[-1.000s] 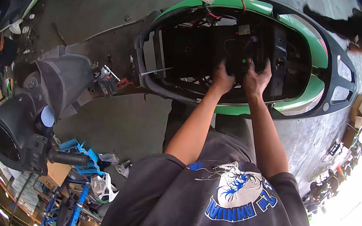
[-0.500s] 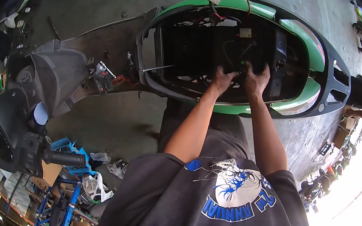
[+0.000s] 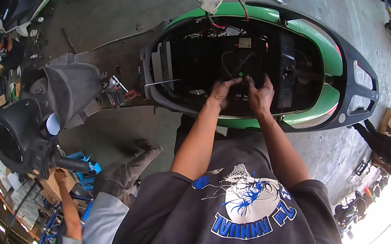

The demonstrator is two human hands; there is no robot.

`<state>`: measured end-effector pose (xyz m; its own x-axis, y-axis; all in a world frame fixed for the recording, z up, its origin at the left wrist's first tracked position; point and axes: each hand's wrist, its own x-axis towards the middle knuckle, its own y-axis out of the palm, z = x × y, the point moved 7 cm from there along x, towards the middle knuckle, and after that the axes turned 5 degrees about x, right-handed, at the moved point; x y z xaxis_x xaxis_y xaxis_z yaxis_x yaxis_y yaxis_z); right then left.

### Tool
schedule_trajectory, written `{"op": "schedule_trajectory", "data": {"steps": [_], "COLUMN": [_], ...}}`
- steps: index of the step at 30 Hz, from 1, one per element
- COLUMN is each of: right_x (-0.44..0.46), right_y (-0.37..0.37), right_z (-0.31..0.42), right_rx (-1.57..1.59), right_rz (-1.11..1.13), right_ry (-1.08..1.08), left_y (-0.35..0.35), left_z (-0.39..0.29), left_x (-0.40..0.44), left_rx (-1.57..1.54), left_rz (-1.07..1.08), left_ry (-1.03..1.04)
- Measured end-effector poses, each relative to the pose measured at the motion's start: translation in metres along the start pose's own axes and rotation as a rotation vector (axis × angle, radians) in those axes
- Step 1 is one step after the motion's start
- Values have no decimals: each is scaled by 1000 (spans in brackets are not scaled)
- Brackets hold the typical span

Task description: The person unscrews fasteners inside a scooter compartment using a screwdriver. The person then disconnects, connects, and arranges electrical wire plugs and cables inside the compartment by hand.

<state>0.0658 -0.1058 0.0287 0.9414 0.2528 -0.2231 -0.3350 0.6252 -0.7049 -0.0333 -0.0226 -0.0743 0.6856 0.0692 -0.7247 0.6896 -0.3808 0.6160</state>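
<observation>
A scooter's green-and-black body lies in front of me with its seat opening uncovered. Inside sits a dark box-shaped unit with a pale label, a cable and a small green spot. At the unit's near side, my left hand is closed, its thumb pointing right. Close beside it, my right hand has its fingers bent and its thumb towards the left. Both sets of fingertips come near each other by the green spot. Whatever they pinch is too dark and small to make out.
A white breaker-like part hangs on red wires over the far rim. A screwdriver-like rod crosses the front rim. A power tool lies on the footboard. At lower left, a co-worker's hand touches a cardboard box.
The view has shifted, so the scooter sits slightly left. A co-worker has come into view at lower left. My hands stay at the unit's near side, the fingers slightly re-posed.
</observation>
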Motion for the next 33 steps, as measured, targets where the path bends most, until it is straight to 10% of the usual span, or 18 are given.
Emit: {"op": "schedule_trajectory", "data": {"steps": [8,10,21,28,33], "right_x": [25,41,84,137,99], "right_y": [6,10,14,38,24], "right_z": [11,14,32,-67,2], "right_rx": [-97,-104,-51,-152,-190], "right_rz": [470,257,68,45,-127], "right_ry": [47,-251,75,23,-263], "left_y": [-11,-14,-13,-8,-7], "left_z": [-7,1,10,14,13], "left_x": [5,18,21,20,18], "left_rx": [104,45,-73,-171,-181], "left_rz": [-81,-14,60,99,68], "left_ry": [6,-18,-70,-96,-83]}}
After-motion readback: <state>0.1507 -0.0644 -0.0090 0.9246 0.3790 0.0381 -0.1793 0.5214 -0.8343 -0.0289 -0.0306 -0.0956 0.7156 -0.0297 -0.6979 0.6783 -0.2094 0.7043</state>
